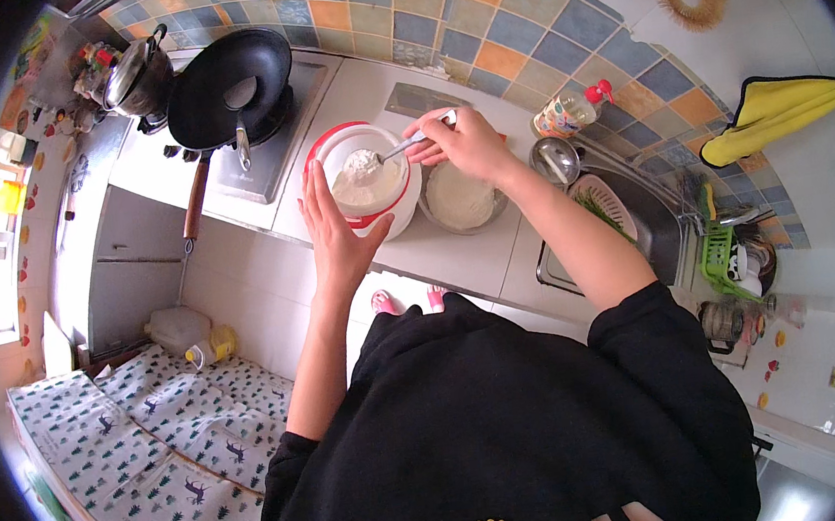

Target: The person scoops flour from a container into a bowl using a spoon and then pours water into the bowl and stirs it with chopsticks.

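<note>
A red-rimmed plastic container (399, 190) with white flour (373, 189) in it is tilted on the counter in front of me. Against its near left side rests my left hand (339, 230), fingers spread along the wall. My right hand (455, 140) grips the handle of a metal spoon (406, 145), whose bowl holds a heap of flour over the container. Just right of the container, partly under my right hand, stands a round bowl (462, 194) with pale flour-like contents. Whether my left fingers also grip the container's rim is hard to see.
Left on the stove are a black wok (205, 92) with a spatula (241, 123) and a lidded pot (136, 76). To the right lie a metal bowl (555, 161), a bottle with a red pump (565, 114), and the sink (653, 200) holding a basket (611, 196) with greens.
</note>
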`<control>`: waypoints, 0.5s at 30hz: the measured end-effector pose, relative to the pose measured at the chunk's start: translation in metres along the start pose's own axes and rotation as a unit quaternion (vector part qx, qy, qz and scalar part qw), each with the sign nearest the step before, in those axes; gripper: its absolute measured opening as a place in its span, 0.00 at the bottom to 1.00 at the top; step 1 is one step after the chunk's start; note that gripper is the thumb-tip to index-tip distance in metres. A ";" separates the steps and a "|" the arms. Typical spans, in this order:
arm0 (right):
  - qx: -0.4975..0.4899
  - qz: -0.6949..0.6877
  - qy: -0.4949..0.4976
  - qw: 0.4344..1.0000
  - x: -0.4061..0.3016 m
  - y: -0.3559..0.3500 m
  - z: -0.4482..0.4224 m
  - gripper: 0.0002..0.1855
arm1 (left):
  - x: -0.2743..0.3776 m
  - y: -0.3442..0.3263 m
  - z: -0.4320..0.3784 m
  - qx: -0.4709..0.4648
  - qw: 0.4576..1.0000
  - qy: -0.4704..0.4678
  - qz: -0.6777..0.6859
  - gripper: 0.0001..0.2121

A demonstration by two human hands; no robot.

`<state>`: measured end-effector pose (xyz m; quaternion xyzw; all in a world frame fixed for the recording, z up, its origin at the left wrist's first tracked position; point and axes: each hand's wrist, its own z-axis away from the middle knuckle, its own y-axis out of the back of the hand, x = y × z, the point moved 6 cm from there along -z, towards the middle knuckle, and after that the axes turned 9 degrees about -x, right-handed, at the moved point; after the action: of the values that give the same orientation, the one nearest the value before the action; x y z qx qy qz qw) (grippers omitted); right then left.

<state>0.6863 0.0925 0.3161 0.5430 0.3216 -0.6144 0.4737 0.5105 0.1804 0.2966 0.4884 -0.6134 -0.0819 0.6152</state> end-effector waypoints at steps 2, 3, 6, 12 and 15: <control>-0.004 -0.029 -0.003 1.000 -0.004 0.002 0.002 0.18 | 0.004 0.002 0.001 0.009 1.000 0.007 0.005 0.50; -0.005 -0.046 -0.006 0.999 -0.007 0.003 0.003 0.18 | 0.007 0.002 0.002 0.016 1.000 0.010 0.007 0.50; -0.004 -0.082 -0.012 0.997 -0.021 0.013 0.012 0.19 | 0.021 0.005 0.004 0.034 0.999 0.015 0.011 0.49; 0.020 -0.106 0.001 0.994 -0.053 0.055 0.054 0.21 | 0.063 0.003 0.014 0.066 0.997 -0.007 0.032 0.44; 0.055 -0.102 -0.007 0.993 -0.041 0.081 0.077 0.21 | 0.075 -0.011 0.025 0.086 0.995 -0.031 0.050 0.32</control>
<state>0.7322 0.0039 0.3815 0.5278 0.3377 -0.6804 0.3801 0.5132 0.1098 0.3339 0.5049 -0.6608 -0.0130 0.5552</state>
